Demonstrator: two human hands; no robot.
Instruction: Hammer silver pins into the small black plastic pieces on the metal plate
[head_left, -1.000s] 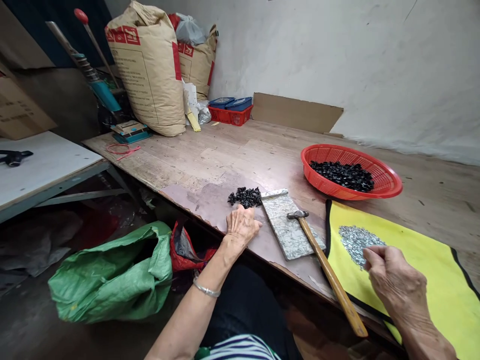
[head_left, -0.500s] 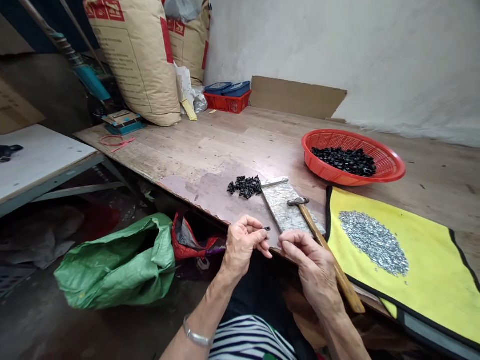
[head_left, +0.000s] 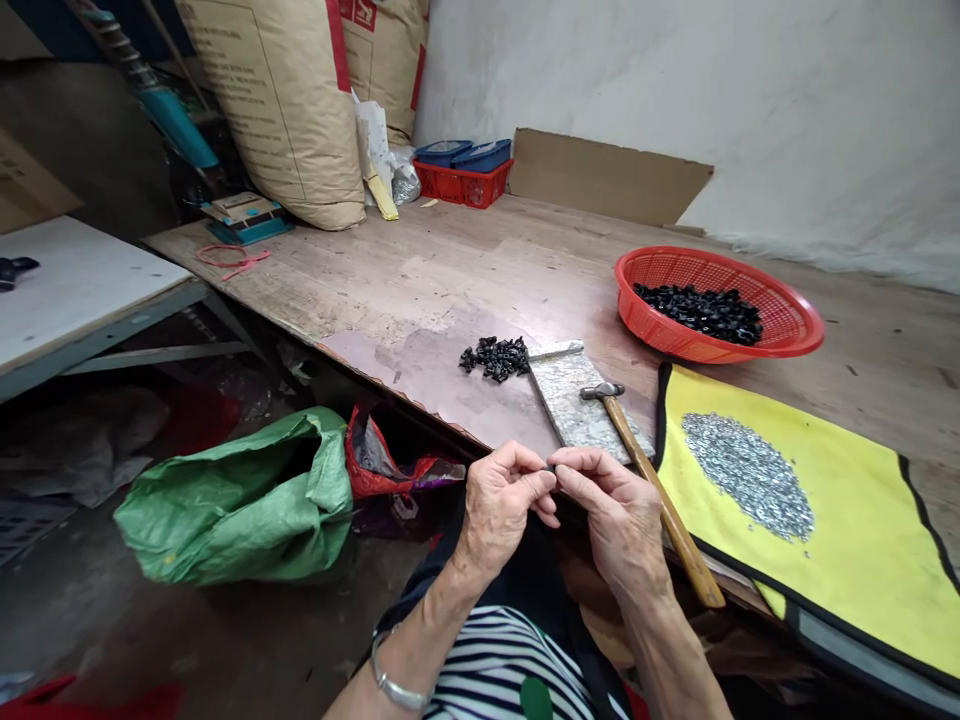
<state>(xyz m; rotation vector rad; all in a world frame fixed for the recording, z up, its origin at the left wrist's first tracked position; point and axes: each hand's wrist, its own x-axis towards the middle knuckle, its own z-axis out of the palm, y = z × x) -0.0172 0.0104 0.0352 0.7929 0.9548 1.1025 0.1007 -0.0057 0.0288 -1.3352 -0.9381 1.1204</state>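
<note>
My left hand [head_left: 504, 500] pinches a small black piece [head_left: 551, 468], which is mostly hidden by the fingertips. Against the same piece, my right hand [head_left: 619, 510] is closed in a pinch; anything else between its fingers is too small to make out. Both hands meet at the table's front edge. Just beyond them lies a metal plate [head_left: 574, 400], with a hammer [head_left: 660, 485] resting on it, handle toward me. A pile of small black pieces [head_left: 495, 357] sits left of the plate. Small silvery parts [head_left: 750, 475] are spread on a yellow cloth [head_left: 862, 500] at right.
A red basket [head_left: 795, 310] of black pieces stands behind the cloth. Farther back are a red crate [head_left: 465, 187] with blue containers, a cardboard strip [head_left: 607, 175] and large paper sacks [head_left: 277, 110]. A green sack [head_left: 240, 510] lies below the table's edge at left.
My hands have come together, and the right fingertips now meet the left ones at the small black piece. The view has shifted slightly.
</note>
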